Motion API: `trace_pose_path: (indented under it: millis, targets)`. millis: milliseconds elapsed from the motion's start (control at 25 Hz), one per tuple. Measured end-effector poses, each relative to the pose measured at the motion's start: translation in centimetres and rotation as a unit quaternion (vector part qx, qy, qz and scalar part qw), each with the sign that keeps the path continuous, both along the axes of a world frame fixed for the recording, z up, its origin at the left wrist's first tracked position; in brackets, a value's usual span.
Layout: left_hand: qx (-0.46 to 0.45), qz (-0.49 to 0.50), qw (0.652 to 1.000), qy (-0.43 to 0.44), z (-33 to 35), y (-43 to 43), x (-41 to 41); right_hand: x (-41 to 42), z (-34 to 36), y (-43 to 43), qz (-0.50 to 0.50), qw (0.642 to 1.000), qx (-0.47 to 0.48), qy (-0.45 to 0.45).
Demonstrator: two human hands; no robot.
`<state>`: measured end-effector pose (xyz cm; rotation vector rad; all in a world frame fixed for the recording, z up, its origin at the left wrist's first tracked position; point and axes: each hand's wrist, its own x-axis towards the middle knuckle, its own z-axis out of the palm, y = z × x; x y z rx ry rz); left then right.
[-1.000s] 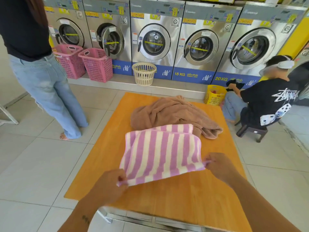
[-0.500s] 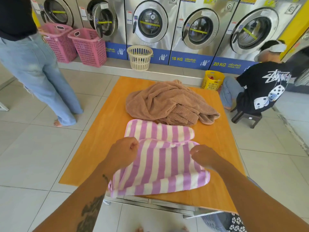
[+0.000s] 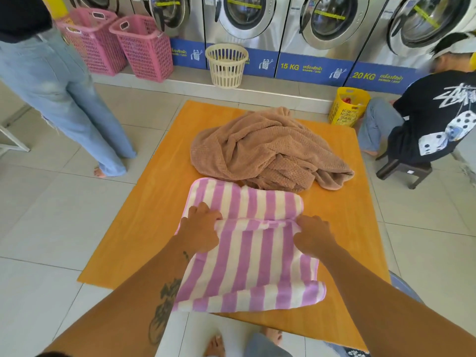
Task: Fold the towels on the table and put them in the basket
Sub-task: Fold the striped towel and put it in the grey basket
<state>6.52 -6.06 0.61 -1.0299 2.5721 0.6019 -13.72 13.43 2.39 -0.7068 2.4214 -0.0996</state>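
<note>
A pink-and-white striped towel (image 3: 247, 258) lies on the near half of the orange table (image 3: 144, 207), its near edge hanging over the table's front. My left hand (image 3: 199, 231) grips the towel's folded-over edge on the left, and my right hand (image 3: 314, 234) grips the same edge on the right. Behind it a brown towel (image 3: 265, 150) sits in a crumpled heap at the table's middle. A cream round basket (image 3: 226, 65) stands on the step by the washing machines.
Two pink baskets (image 3: 121, 42) stand at the back left, a yellow basket (image 3: 347, 106) at the back right. A person in jeans (image 3: 64, 94) stands left of the table. Another person (image 3: 427, 117) sits on a stool at the right. Washing machines (image 3: 244, 19) line the back.
Both hands have carried the striped towel's near edge away from me, across the towel, folding it over. The towel's front now hangs over the table edge. The view has tilted downward.
</note>
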Motion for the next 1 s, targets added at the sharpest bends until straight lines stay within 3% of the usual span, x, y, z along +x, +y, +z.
trace_pose_path:
  millis: [120,200,280,320,360,520,640,760,840,920,1000]
  targets:
    - [0.017,0.002,1.0,0.009,0.5,0.1,0.9,-0.2,1.2,0.1,0.047,0.998,0.002,-0.032]
    - [0.146,0.052,0.988,0.01,1.3,-0.2,1.0,-0.7,3.0,-0.4,0.088,0.991,-0.032,-0.095]
    - [0.346,0.145,0.926,0.046,2.2,-0.7,0.9,-1.5,5.1,-1.4,0.097,0.982,-0.097,-0.128]
    - [0.417,0.181,0.889,0.053,2.6,-1.0,0.9,-1.8,6.1,-2.0,0.098,0.976,-0.135,-0.137]
    - [0.442,0.189,0.876,0.051,2.7,-1.2,0.8,-2.0,6.7,-2.6,0.099,0.972,-0.161,-0.136]
    - [0.295,0.169,0.937,0.082,3.5,-2.5,-0.1,-2.7,7.5,-5.1,0.106,0.974,-0.173,-0.105]
    - [0.243,0.235,0.923,0.183,4.4,-4.7,0.4,-3.5,7.4,-6.1,0.105,0.98,-0.168,-0.023]
    - [0.152,0.304,0.91,0.237,4.7,-6.0,0.9,-3.8,6.7,-6.9,0.079,0.976,-0.157,0.13]
    - [0.08,0.313,0.928,0.184,4.2,-5.8,0.7,-3.2,5.4,-7.3,0.091,0.965,-0.127,0.211]
    - [-0.02,0.262,0.96,0.098,3.3,-4.3,0.4,-2.0,3.9,-7.4,0.134,0.94,-0.143,0.28]
    - [-0.104,0.191,0.968,0.126,2.1,-2.1,0.3,0.0,2.6,-7.0,0.2,0.919,-0.173,0.292]
